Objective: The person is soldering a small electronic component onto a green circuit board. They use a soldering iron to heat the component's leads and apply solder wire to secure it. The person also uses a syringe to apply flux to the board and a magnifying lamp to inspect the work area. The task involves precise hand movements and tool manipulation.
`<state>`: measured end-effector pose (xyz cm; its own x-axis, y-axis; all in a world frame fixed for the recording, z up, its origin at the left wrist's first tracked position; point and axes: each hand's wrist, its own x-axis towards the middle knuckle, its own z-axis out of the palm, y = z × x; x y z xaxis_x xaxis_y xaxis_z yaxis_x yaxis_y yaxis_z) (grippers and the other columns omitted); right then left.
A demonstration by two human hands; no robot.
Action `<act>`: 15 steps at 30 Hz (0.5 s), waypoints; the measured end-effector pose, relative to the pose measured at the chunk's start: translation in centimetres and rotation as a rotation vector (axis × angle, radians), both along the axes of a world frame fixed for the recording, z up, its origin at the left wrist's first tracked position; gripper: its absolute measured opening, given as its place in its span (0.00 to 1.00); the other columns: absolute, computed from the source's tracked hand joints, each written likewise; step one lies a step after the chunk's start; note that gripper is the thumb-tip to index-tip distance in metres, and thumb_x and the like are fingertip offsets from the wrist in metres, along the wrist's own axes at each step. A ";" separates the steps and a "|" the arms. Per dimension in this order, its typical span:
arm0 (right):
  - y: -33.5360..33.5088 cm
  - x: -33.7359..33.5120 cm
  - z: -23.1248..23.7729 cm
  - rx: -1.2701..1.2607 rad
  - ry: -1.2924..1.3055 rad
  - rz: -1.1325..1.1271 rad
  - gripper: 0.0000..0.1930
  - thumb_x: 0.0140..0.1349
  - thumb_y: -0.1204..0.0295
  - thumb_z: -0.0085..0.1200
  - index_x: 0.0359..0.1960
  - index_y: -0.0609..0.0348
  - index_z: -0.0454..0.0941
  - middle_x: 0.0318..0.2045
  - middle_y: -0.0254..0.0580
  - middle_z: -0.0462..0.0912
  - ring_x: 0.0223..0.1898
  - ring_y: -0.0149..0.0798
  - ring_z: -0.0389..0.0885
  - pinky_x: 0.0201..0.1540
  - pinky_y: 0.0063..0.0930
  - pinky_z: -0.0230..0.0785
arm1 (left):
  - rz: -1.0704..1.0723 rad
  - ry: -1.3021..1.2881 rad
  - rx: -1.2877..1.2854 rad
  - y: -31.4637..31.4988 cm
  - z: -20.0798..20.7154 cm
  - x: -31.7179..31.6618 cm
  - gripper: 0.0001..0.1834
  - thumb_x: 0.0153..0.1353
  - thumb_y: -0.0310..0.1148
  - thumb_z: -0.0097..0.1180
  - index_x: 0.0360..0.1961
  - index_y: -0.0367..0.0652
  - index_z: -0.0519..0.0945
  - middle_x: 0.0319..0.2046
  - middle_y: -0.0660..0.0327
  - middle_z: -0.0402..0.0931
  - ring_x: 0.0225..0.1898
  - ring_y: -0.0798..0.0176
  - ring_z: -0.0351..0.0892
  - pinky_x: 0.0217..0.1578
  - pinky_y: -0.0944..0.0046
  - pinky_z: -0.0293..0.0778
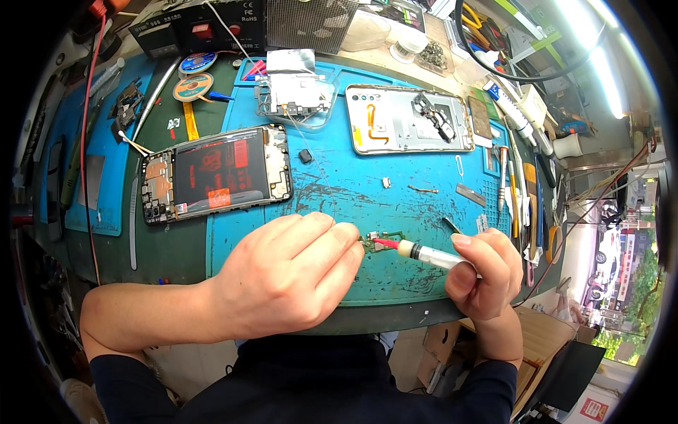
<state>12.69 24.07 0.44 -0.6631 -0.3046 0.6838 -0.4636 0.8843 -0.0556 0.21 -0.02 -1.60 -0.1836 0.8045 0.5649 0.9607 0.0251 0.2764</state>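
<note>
My left hand (293,272) is closed, its fingertips pinched at the left end of a small green circuit board (378,242) above the blue work mat (318,191). The ends of these fingers are partly hidden behind the knuckles. My right hand (491,272) grips a clear syringe (434,257) with a black plunger seal and a pale collar. Its pink-red tip points left and meets the board, or lies just over it; I cannot tell which. To the far left lies an opened phone (219,173) with its black battery showing.
Beyond my hands sits a silver phone housing (409,119). A clear plastic tray (296,106) holds phone parts, left of it. Solder-wick spools (193,87) stand at the far left. Tweezers and pen-like tools (522,191) line the right edge. Small loose parts, including a black piece (305,155), dot the mat.
</note>
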 end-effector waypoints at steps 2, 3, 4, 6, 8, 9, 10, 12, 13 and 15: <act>0.1 0.0 0.0 0.005 -0.006 -0.001 0.10 0.69 0.78 0.54 0.49 0.68 0.79 0.23 0.37 0.78 0.17 0.33 0.73 0.16 0.27 0.62 | -0.001 -0.006 -0.003 0.0 0.0 0.0 0.13 0.49 0.25 0.67 0.38 0.32 0.84 0.39 0.55 0.82 0.32 0.59 0.81 0.29 0.62 0.78; 0.1 0.1 0.0 0.007 -0.008 -0.001 0.10 0.69 0.78 0.54 0.49 0.68 0.79 0.23 0.37 0.78 0.17 0.32 0.73 0.16 0.27 0.62 | -0.001 -0.009 -0.005 0.0 0.0 0.0 0.13 0.49 0.25 0.67 0.38 0.32 0.84 0.39 0.55 0.82 0.32 0.59 0.81 0.29 0.62 0.78; 0.1 0.0 0.0 0.009 -0.007 -0.003 0.10 0.69 0.78 0.53 0.48 0.68 0.79 0.23 0.37 0.78 0.17 0.32 0.73 0.16 0.27 0.62 | -0.001 -0.009 -0.005 0.0 0.0 0.0 0.13 0.49 0.25 0.67 0.38 0.32 0.84 0.39 0.55 0.82 0.32 0.59 0.81 0.30 0.62 0.78; 0.0 0.0 0.1 0.012 -0.005 -0.005 0.10 0.69 0.78 0.53 0.48 0.68 0.80 0.23 0.36 0.77 0.17 0.32 0.72 0.16 0.26 0.62 | -0.001 -0.008 -0.005 0.0 0.0 0.0 0.13 0.49 0.26 0.67 0.38 0.32 0.84 0.39 0.55 0.82 0.32 0.58 0.81 0.30 0.62 0.78; 0.0 0.1 0.1 0.018 -0.005 -0.010 0.09 0.69 0.78 0.53 0.48 0.68 0.80 0.23 0.36 0.77 0.17 0.32 0.72 0.16 0.26 0.61 | -0.002 -0.017 -0.005 0.0 0.0 0.0 0.13 0.49 0.26 0.68 0.38 0.32 0.84 0.39 0.55 0.82 0.33 0.58 0.81 0.30 0.62 0.78; 0.0 0.1 0.0 0.021 -0.006 -0.012 0.09 0.69 0.78 0.53 0.48 0.68 0.80 0.23 0.36 0.77 0.17 0.31 0.71 0.16 0.26 0.61 | -0.002 -0.022 -0.005 0.0 0.0 0.0 0.13 0.49 0.26 0.68 0.38 0.32 0.84 0.39 0.55 0.82 0.33 0.58 0.81 0.30 0.62 0.78; 0.0 0.2 0.0 0.021 -0.001 -0.015 0.09 0.69 0.78 0.53 0.48 0.67 0.80 0.22 0.36 0.77 0.17 0.31 0.71 0.16 0.26 0.61 | -0.002 -0.023 -0.006 0.0 0.0 0.0 0.13 0.50 0.26 0.68 0.38 0.32 0.84 0.39 0.55 0.82 0.33 0.58 0.81 0.30 0.62 0.78; 0.0 0.2 0.0 0.021 0.008 -0.022 0.09 0.69 0.77 0.53 0.48 0.67 0.80 0.22 0.35 0.76 0.17 0.31 0.70 0.16 0.26 0.60 | -0.002 -0.024 -0.006 0.0 0.0 0.0 0.13 0.50 0.26 0.68 0.38 0.32 0.84 0.39 0.55 0.82 0.33 0.58 0.81 0.30 0.62 0.78; 0.0 0.2 0.0 0.023 0.013 -0.012 0.09 0.69 0.77 0.53 0.48 0.67 0.80 0.22 0.35 0.76 0.17 0.31 0.70 0.16 0.26 0.59 | -0.003 -0.019 -0.003 -0.1 0.0 0.0 0.13 0.50 0.26 0.68 0.38 0.32 0.84 0.39 0.55 0.82 0.33 0.58 0.81 0.30 0.62 0.78; 0.1 0.2 0.0 0.026 0.024 0.010 0.09 0.69 0.76 0.54 0.48 0.66 0.81 0.22 0.34 0.76 0.17 0.30 0.69 0.16 0.25 0.59 | -0.004 -0.010 0.000 -0.1 -0.1 -0.1 0.13 0.50 0.26 0.68 0.38 0.32 0.84 0.39 0.55 0.82 0.33 0.58 0.81 0.30 0.62 0.78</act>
<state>12.92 24.15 0.46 -0.6435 -0.3289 0.6911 -0.4731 0.8808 -0.0214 0.13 -0.10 -1.73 -0.1865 0.8053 0.5628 0.9579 0.0218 0.2862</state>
